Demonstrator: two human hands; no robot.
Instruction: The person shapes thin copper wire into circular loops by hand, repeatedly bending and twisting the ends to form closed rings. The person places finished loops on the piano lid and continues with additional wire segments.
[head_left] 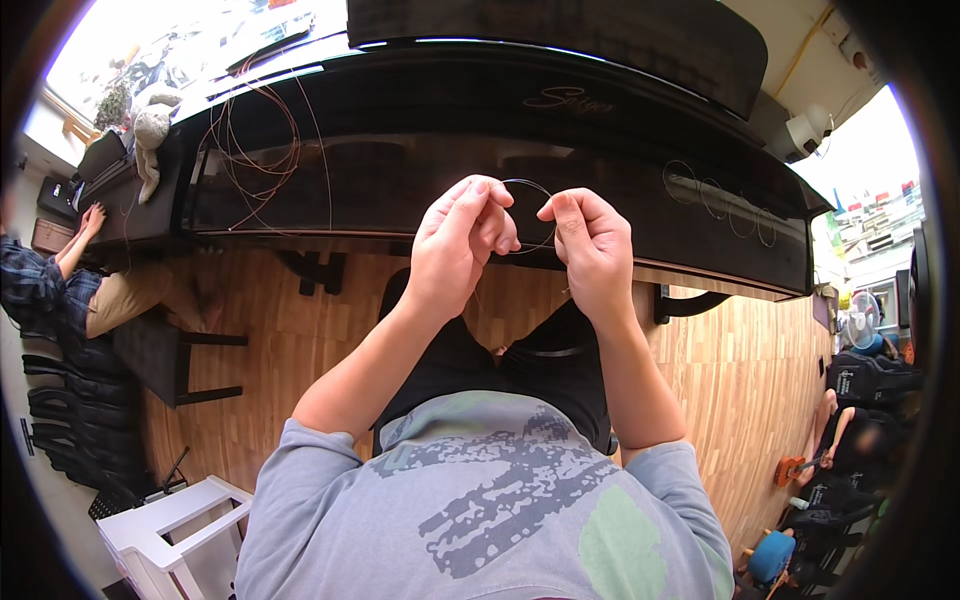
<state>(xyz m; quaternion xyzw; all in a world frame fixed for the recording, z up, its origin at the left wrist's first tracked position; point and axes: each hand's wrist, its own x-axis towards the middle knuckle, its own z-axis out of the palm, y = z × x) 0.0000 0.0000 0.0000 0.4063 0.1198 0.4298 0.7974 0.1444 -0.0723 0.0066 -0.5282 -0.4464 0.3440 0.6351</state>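
Note:
A thin metal wire (pixel 533 183) is bent into a small loop between my two hands, in front of the black piano's edge. My left hand (pixel 455 238) pinches one side of the loop with its fingers curled. On the other side, my right hand (pixel 595 240) grips the wire between thumb and bent fingers. A thin strand hangs beneath the hands. Beyond them is a glossy black piano (pixel 420 160) with its lid down. Loose coils of copper-coloured wire (pixel 297 150) lie on it at the left, and several smaller wire loops (pixel 709 186) at the right.
A grey plush toy (pixel 152 125) rests at the piano's left end. Beside a black bench (pixel 160 350) sits another person in a plaid shirt (pixel 70 295). White furniture (pixel 180 530) stands lower left. At the far right, a person holds a small orange guitar (pixel 790 470).

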